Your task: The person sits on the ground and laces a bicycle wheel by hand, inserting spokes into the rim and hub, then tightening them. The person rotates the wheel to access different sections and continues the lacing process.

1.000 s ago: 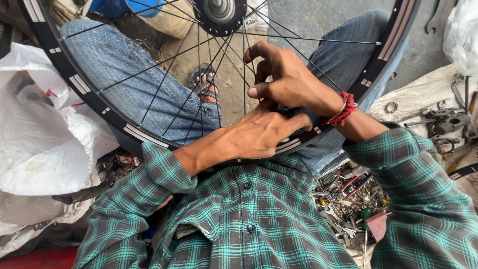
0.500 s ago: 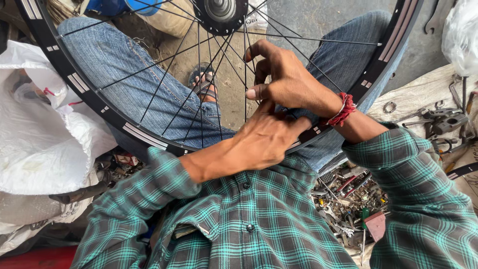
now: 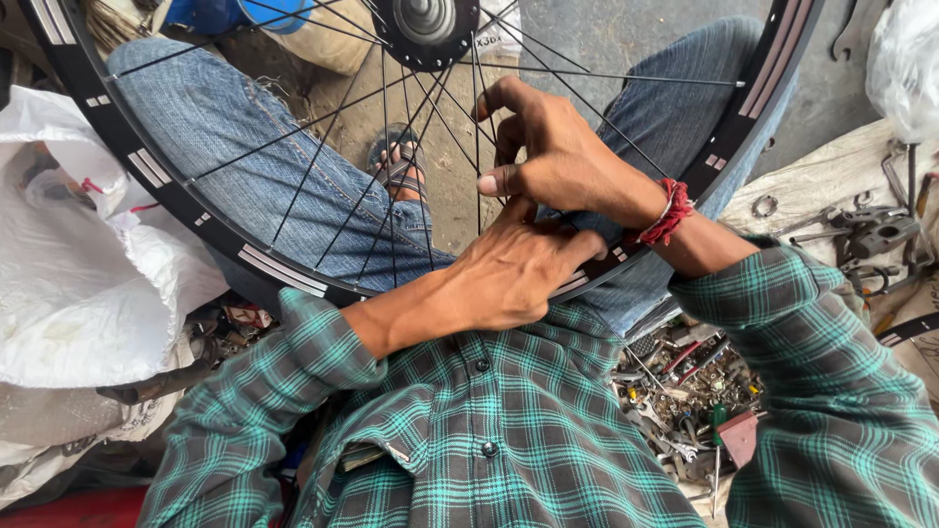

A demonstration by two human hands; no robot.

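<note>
While seated with the bicycle wheel (image 3: 245, 259) across the knees, pressed left hand (image 3: 509, 274) flat on its rim, grip open; pinched a spoke (image 3: 476, 108) with right hand (image 3: 548, 156), grip closed

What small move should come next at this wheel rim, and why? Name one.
Probably a small turn of the fitting where the spokes meet the rim: the left hand rests on the rim there, and the right hand reaches among the spokes just above it.

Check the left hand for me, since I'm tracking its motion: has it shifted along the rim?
Yes, slightly: the left hand slid rightward along the black rim, fingers tucking under the right hand.
</note>
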